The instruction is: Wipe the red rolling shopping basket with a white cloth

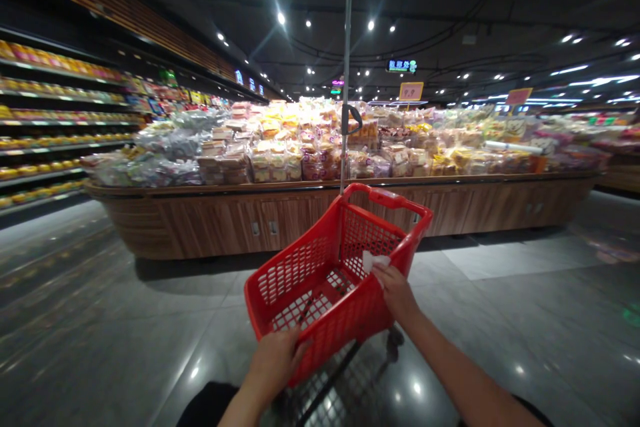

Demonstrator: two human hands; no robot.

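A small red plastic shopping cart (373,303) stands in front of me, turned at an angle with its handle (385,197) at the far right. Its basket holds no goods that I can see. My left hand (275,361) grips the near rim at the left corner, fingers over the edge and thumb outside. Farther right, my right hand (397,291) rests at the same rim below the handle. Between its closed fingers is a crumpled white tissue (373,260), or thin cloth, pressed at the top of the rim.
Behind the cart runs a long wooden display counter (205,220) heaped with bagged goods. A pole (347,60) with a white flag rises at the cart's far side. Stocked shelves (55,107) line the left. The grey tiled floor (520,320) is shiny.
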